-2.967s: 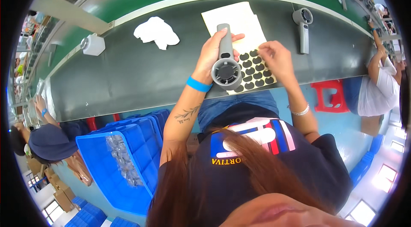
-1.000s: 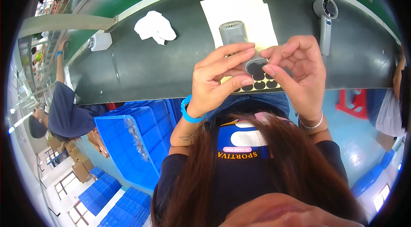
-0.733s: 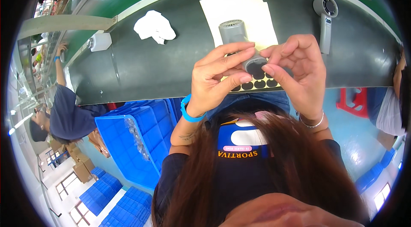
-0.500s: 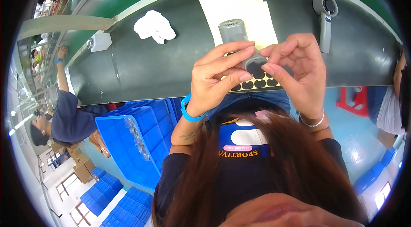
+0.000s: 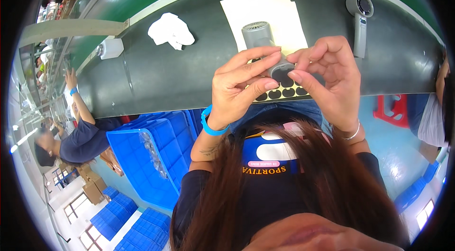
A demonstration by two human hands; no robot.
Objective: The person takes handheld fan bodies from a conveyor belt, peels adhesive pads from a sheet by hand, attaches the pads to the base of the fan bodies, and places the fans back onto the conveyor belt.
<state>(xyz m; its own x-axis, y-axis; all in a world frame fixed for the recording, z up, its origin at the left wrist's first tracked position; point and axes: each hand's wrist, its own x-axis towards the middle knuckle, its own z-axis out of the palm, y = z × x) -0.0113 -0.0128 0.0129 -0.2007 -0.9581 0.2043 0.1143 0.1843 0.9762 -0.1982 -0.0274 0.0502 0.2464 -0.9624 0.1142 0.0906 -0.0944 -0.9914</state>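
Note:
My left hand is wrapped round a grey handheld fan, its round slotted head pointing away from me. The near end of the fan faces me, with a dark round sticker at it. My right hand is closed at that end, thumb and forefinger on the sticker's right edge; its other fingers are curled. Whether the sticker lies fully flat cannot be made out. Beneath my hands is a pale yellow sheet with several black round stickers, partly hidden by my fingers.
Pale yellow paper lies beyond the fan on the dark table. A second handheld fan is at right, a crumpled white cloth and a white bottle at left. Blue crates stand beside me; a co-worker is at far left.
My hands and the fan stay almost in place, with only a slight shift at the sticker. At far left, the co-worker's arm and head have moved.

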